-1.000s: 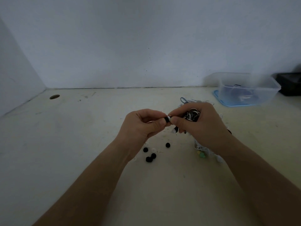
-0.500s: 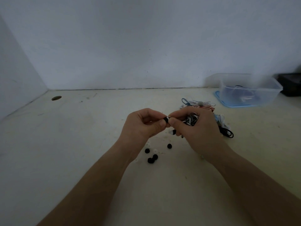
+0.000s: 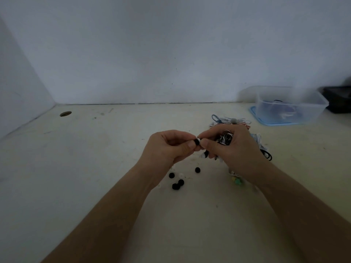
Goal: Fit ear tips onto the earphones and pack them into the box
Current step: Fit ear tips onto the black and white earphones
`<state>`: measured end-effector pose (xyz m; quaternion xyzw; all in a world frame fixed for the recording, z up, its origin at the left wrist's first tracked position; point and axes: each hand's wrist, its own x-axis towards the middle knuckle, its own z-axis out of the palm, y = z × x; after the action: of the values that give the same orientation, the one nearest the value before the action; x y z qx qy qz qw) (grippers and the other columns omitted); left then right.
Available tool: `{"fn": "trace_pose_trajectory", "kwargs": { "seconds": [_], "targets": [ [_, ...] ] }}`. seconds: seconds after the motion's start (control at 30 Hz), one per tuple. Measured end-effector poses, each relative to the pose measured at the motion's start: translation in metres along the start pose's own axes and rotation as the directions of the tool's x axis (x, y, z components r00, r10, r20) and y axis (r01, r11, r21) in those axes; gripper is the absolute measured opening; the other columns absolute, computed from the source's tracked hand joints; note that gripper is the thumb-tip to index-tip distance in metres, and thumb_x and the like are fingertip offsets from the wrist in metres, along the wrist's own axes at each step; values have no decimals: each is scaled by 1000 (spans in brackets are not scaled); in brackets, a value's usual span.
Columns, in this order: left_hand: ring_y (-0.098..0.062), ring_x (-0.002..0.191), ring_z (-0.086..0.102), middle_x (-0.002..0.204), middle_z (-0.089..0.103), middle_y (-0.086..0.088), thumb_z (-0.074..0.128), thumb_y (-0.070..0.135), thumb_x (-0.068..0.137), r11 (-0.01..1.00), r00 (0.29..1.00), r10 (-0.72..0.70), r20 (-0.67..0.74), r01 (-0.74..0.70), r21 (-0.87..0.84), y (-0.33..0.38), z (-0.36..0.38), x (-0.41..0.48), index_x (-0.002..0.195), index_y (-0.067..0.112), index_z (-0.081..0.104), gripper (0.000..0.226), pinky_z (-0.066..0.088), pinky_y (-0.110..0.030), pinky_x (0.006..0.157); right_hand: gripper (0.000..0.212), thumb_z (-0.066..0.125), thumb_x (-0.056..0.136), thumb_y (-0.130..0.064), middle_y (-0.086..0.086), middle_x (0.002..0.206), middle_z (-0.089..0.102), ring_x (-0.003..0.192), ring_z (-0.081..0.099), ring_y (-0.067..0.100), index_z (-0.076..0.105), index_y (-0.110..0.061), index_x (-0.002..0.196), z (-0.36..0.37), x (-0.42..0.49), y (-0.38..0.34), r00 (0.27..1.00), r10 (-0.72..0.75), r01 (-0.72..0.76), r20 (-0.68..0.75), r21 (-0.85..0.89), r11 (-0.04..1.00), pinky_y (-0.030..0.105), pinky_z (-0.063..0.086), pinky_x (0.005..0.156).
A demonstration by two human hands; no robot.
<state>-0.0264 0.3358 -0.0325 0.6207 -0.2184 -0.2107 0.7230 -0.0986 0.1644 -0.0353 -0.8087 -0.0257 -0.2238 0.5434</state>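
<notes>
My left hand [image 3: 169, 149] pinches a black ear tip [image 3: 197, 142] between thumb and forefinger. My right hand [image 3: 233, 150] meets it fingertip to fingertip and holds a coiled black-and-white earphone [image 3: 225, 138], its bud pressed against the tip. A second bud [image 3: 204, 154] of that earphone hangs below my right fingers. Several loose black ear tips [image 3: 177, 184] and a white one [image 3: 181, 175] lie on the table under my hands. The clear plastic box [image 3: 290, 105] stands at the back right with earphones inside.
A heap of tangled earphones [image 3: 233, 121] in white, blue and pink lies behind my right hand. The box sits on a blue lid [image 3: 255, 115]. A dark object [image 3: 340, 99] stands at the far right edge. A round hole [image 3: 65, 113] marks the table at back left.
Both hands stay joined at the ear tip and have barely shifted. The view has drifted a little, so the earphone heap shows more behind my right hand.
</notes>
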Motion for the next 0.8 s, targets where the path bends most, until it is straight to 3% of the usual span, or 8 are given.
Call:
{"fn": "trace_pose_trajectory", "kwargs": {
  "seconds": [0.2, 0.37, 0.47, 0.57, 0.8],
  "targets": [
    [-19, 80, 74, 85, 75, -15, 71, 7, 68, 990, 996, -80, 25, 82, -117, 1, 0, -1, 89, 3, 74, 22, 58, -20, 73, 7, 74, 86, -6, -11, 67, 72, 57, 67, 5, 76, -11, 90, 1, -1, -2, 999, -43, 43, -6, -48, 998, 12, 49, 56],
    [-18, 76, 74, 83, 75, -15, 69, 3, 70, 979, 991, -114, 74, 125, -159, 0, -3, 0, 86, 1, 74, 17, 57, -18, 68, 11, 73, 87, -6, -6, 68, 72, 56, 66, 9, 76, -16, 89, -3, 1, 0, 998, -26, 28, 51, -33, 999, 19, 52, 56],
    [-20, 80, 74, 85, 75, -16, 70, 2, 75, 999, 998, -36, 60, 36, -12, 1, -3, 0, 91, 0, 73, 16, 57, -20, 72, 9, 73, 88, -8, -3, 70, 73, 57, 66, 14, 77, -15, 91, -5, 1, 2, 998, 6, -5, 67, -9, 1000, 25, 55, 56],
    [-23, 83, 74, 87, 76, -17, 69, -3, 83, 985, 998, 56, 29, -60, 160, 1, -4, 0, 94, -2, 72, 12, 57, -24, 76, 8, 72, 89, -10, -3, 69, 73, 56, 66, 13, 76, -15, 92, -6, 0, 4, 997, 39, -39, 70, -3, 999, 22, 52, 54],
    [-24, 82, 74, 86, 76, -12, 70, 0, 86, 947, 989, 148, 5, -143, 287, 2, -3, 2, 95, 1, 71, 10, 58, -27, 77, 8, 70, 90, -9, -1, 68, 73, 55, 65, 15, 77, -11, 94, -2, 1, 4, 996, 87, -89, 35, 72, 993, 17, 49, 53]
  ]
}}
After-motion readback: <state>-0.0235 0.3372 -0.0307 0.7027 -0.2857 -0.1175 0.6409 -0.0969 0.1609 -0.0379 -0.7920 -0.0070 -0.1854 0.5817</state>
